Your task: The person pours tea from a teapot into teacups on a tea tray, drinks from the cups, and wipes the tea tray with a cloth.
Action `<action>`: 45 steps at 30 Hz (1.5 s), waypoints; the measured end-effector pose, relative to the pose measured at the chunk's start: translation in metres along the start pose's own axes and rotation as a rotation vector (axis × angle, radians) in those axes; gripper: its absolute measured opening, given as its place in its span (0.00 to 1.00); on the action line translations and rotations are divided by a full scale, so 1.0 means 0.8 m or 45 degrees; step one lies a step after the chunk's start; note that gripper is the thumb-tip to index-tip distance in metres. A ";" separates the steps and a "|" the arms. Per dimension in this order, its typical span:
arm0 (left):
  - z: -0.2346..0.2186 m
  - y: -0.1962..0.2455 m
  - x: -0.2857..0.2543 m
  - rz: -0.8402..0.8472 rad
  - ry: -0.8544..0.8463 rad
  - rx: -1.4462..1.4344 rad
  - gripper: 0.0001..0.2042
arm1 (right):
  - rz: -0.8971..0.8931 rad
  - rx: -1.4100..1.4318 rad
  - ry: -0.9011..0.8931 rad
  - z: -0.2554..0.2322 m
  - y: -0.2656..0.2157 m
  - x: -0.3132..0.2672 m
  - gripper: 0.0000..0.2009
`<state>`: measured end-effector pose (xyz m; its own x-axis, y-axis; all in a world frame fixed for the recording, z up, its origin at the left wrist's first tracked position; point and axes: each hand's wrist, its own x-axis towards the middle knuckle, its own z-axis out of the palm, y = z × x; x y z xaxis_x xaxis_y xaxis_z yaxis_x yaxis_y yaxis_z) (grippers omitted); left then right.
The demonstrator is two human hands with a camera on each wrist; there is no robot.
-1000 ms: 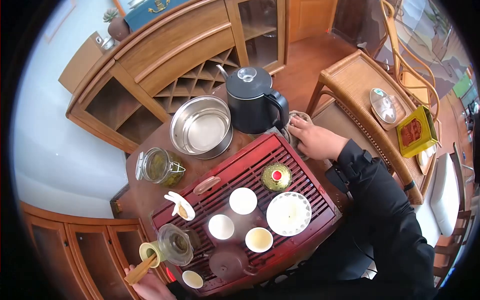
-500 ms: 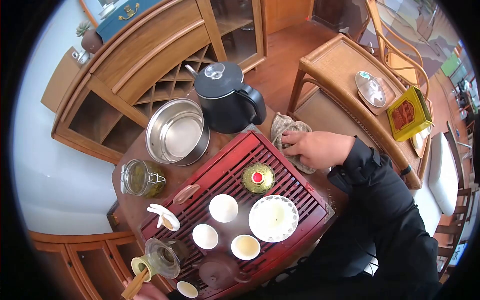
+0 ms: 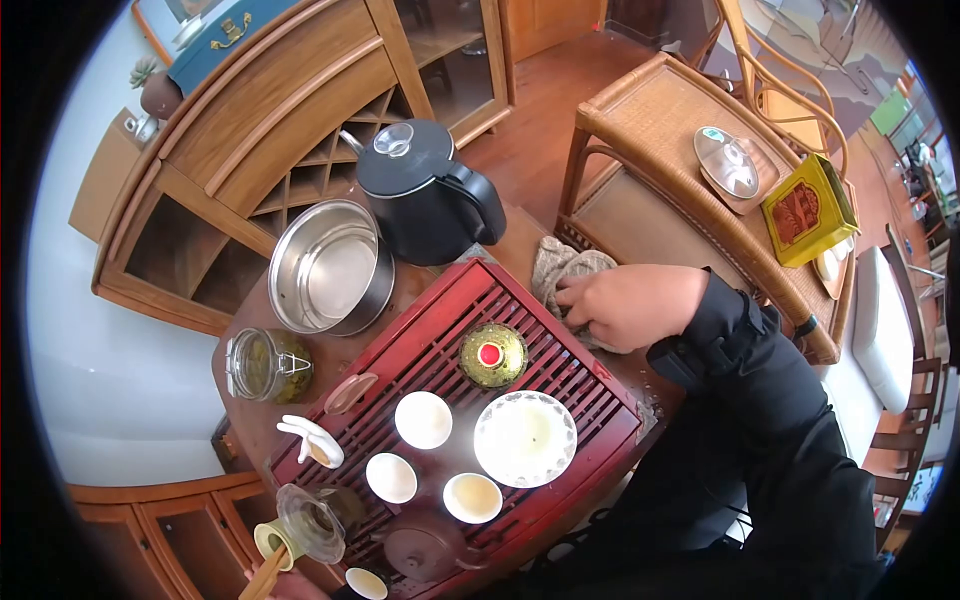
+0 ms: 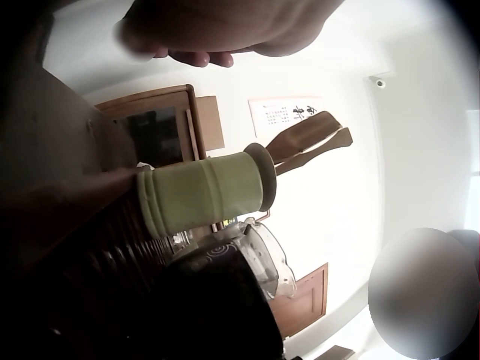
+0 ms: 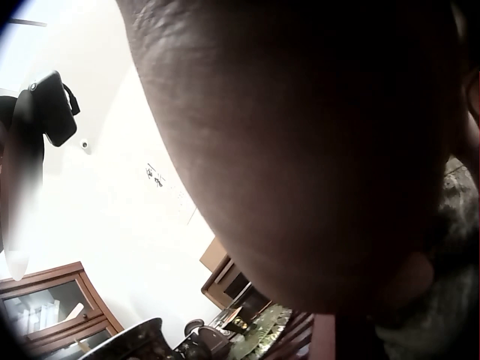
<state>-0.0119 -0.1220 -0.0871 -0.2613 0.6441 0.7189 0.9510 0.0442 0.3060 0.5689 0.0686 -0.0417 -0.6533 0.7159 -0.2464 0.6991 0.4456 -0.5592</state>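
At the right side of the tea tray (image 3: 600,385), my right hand (image 3: 640,305) grips a crumpled patterned cloth (image 3: 560,265) with bent fingers on the table top. In the right wrist view the palm (image 5: 300,150) fills most of the picture and the cloth (image 5: 457,195) shows at the right edge. My left hand (image 3: 295,585) is largely hidden low at the left, beyond the green holder (image 3: 270,537) with wooden tools (image 3: 264,577). The left wrist view has that hand (image 4: 232,22) above the holder (image 4: 206,193), apart from it, fingertips loosely bent and holding nothing.
White cups (image 3: 423,419), a patterned bowl (image 3: 526,438), a brown teapot (image 3: 420,547) and a green lidded pot (image 3: 493,356) stand on the tray. Behind it are a black kettle (image 3: 420,200), a steel pot (image 3: 330,270) and a glass jar (image 3: 268,365). A rattan shelf (image 3: 680,110) stands at right.
The head view has shifted, so the tray and kettle lie further left in it. My right hand has moved along the table's right side toward me, its fingers now more bent on the cloth.
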 end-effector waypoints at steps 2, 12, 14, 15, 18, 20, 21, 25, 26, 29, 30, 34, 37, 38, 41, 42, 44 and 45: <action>-0.001 0.000 -0.001 0.013 -0.003 0.023 0.15 | -0.067 0.004 0.067 0.002 0.011 0.007 0.12; -0.006 0.004 0.007 0.113 -0.035 0.107 0.12 | -0.053 -0.134 0.250 0.020 0.037 0.036 0.18; -0.008 0.006 0.008 0.133 -0.042 0.126 0.12 | -0.057 -0.148 0.295 0.028 0.045 0.045 0.19; -0.009 0.006 0.009 0.145 -0.048 0.136 0.12 | -0.064 -0.162 0.339 0.034 0.049 0.049 0.20; -0.011 0.008 0.012 0.178 -0.054 0.165 0.11 | -0.047 -0.178 0.402 0.040 0.053 0.062 0.24; -0.012 0.009 0.014 0.200 -0.055 0.185 0.11 | -0.035 -0.197 0.445 0.042 0.058 0.070 0.28; -0.013 0.010 0.015 0.211 -0.053 0.196 0.10 | -0.035 -0.197 0.448 0.042 0.060 0.072 0.28; -0.018 0.020 0.021 0.243 -0.050 0.233 0.10 | -0.014 -0.248 0.381 0.036 0.057 0.069 0.28; -0.016 0.024 0.021 0.264 0.001 0.157 0.11 | 0.001 -0.253 0.344 0.033 0.053 0.066 0.28; -0.008 0.008 0.013 0.060 0.110 -0.149 0.11 | 0.074 -0.272 0.290 0.033 0.033 0.047 0.27; -0.005 -0.001 0.010 -0.165 0.168 -0.377 0.11 | 0.071 -0.272 0.288 0.032 0.026 0.040 0.27; -0.004 -0.008 0.012 -0.089 0.167 -0.150 0.11 | 0.103 -0.288 0.207 0.038 0.010 0.009 0.26; -0.006 -0.003 0.017 -0.456 0.052 -0.899 0.11 | 0.085 -0.277 0.255 0.048 0.006 -0.006 0.24; -0.003 -0.006 0.013 -0.380 0.125 -0.756 0.10 | 0.095 -0.254 0.223 0.044 0.000 -0.011 0.24; -0.002 0.009 0.014 -0.251 0.176 -0.448 0.09 | 0.118 -0.231 0.197 0.049 -0.006 -0.024 0.24; -0.002 0.017 0.017 -0.200 0.154 -0.281 0.09 | 0.129 -0.232 0.202 0.052 -0.008 -0.030 0.24; -0.001 0.025 0.023 -0.305 0.118 -0.546 0.09 | 0.143 -0.207 0.182 0.054 -0.015 -0.039 0.22; -0.001 0.028 0.025 -0.402 0.085 -0.814 0.10 | 0.159 -0.182 0.169 0.053 -0.018 -0.042 0.21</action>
<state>0.0042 -0.1086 -0.0649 -0.5370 0.6252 0.5663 0.5505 -0.2490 0.7968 0.5686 0.0151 -0.0593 -0.5220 0.8304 -0.1949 0.8122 0.4142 -0.4108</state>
